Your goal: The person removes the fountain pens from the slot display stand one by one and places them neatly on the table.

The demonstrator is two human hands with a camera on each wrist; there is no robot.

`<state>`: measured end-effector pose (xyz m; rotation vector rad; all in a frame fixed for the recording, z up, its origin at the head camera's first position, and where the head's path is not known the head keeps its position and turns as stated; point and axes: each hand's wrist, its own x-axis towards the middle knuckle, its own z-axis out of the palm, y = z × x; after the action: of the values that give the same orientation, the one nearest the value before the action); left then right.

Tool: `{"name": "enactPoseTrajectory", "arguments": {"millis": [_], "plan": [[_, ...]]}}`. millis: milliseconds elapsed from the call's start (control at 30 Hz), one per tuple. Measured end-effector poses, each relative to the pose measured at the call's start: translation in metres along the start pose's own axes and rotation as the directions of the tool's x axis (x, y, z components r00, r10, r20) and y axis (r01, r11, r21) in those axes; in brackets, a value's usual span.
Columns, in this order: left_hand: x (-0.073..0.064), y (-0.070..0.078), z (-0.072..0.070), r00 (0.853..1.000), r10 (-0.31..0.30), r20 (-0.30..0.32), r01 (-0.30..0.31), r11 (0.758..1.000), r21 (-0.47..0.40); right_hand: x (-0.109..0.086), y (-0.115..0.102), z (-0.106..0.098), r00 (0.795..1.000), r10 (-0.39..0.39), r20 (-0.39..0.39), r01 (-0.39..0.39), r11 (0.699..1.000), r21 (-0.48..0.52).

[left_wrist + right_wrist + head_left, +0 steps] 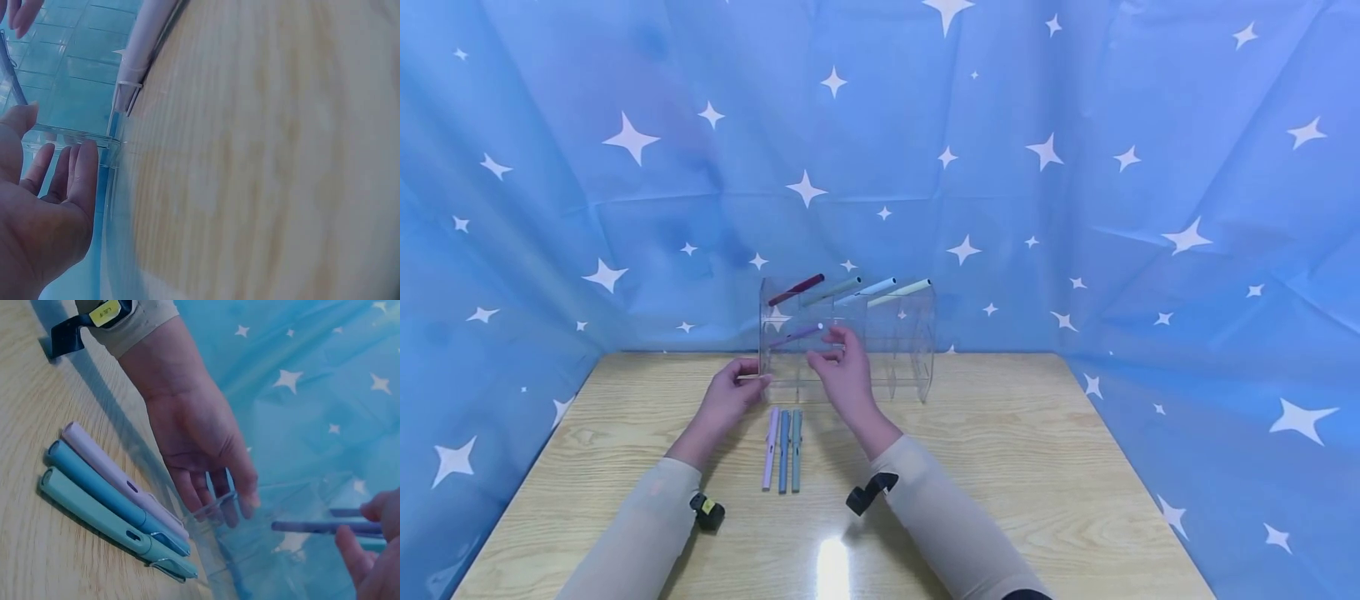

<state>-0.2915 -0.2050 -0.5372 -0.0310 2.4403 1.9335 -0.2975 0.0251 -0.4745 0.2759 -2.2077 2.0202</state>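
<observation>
A clear pen rack [913,367] stands at the back of the table. My left hand [730,404] grips its left end, thumb and fingers on either side of the edge in the right wrist view. A purple pen [796,336] lies slanted on the rack's lower tier at the left. Just right of that pen's end is my right hand [847,375], its thumb and fingers apart. On the top tier rest a dark red pen [796,289], a grey-green pen [835,290], a light blue pen [872,290] and a pale green pen [902,292].
In front of the rack, a lilac pen [771,450], a blue pen [784,452] and a green pen [797,452] lie side by side on the wooden table [1000,467]. Behind it hangs a blue curtain [895,150] with white stars.
</observation>
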Motion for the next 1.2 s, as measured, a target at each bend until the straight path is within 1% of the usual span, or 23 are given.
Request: {"name": "enactPoseTrajectory", "arguments": {"millis": [100,200,300,400,533,600,667,800,900,1100,1200], "plan": [[-0.001,0.001,0.000,1.000,0.000,-0.002,0.000,1.000,-0.003,0.004,0.000,0.003,1.000,-0.019,-0.003,0.019,0.999,0.027],[-0.001,0.001,0.000,1.000,0.004,-0.003,-0.004,1.000,-0.007,0.009,-0.001,0.007,1.000,-0.027,0.011,0.027,0.999,0.038],[0.000,0.001,0.000,1.000,0.003,-0.001,-0.003,1.000,-0.018,0.014,-0.002,0.012,1.000,-0.012,0.027,0.011,0.999,0.040],[0.000,0.000,0.000,1.000,0.004,0.002,-0.003,1.000,-0.015,0.019,-0.003,0.017,0.999,0.013,0.039,-0.016,0.998,0.062],[0.001,-0.001,0.000,1.000,0.004,0.004,-0.004,1.000,-0.011,0.025,-0.005,0.025,0.998,0.037,0.054,-0.044,0.989,0.143],[0.002,-0.001,-0.001,1.000,0.004,0.005,-0.004,1.000,-0.005,0.027,-0.005,0.027,0.998,0.039,0.057,-0.048,0.986,0.158],[0.002,-0.001,-0.001,1.000,0.002,0.005,-0.002,1.000,-0.008,0.029,-0.005,0.029,0.997,0.042,0.069,-0.052,0.988,0.146],[0.001,0.000,-0.002,1.000,0.004,0.008,-0.004,1.000,-0.013,0.032,-0.005,0.032,0.993,0.055,0.109,-0.063,0.995,0.076],[0.000,0.001,-0.002,1.000,0.002,0.006,-0.002,1.000,-0.021,0.034,-0.005,0.035,0.991,0.062,0.122,-0.069,0.996,0.058],[0.000,0.001,0.000,1.000,0.004,0.006,-0.004,1.000,-0.025,0.037,-0.003,0.040,0.993,0.068,0.098,-0.072,0.997,0.031],[0.001,-0.001,0.000,1.000,-0.005,0.004,0.005,1.000,-0.023,0.038,-0.002,0.042,0.994,0.072,0.083,-0.074,0.997,0.027]]}}
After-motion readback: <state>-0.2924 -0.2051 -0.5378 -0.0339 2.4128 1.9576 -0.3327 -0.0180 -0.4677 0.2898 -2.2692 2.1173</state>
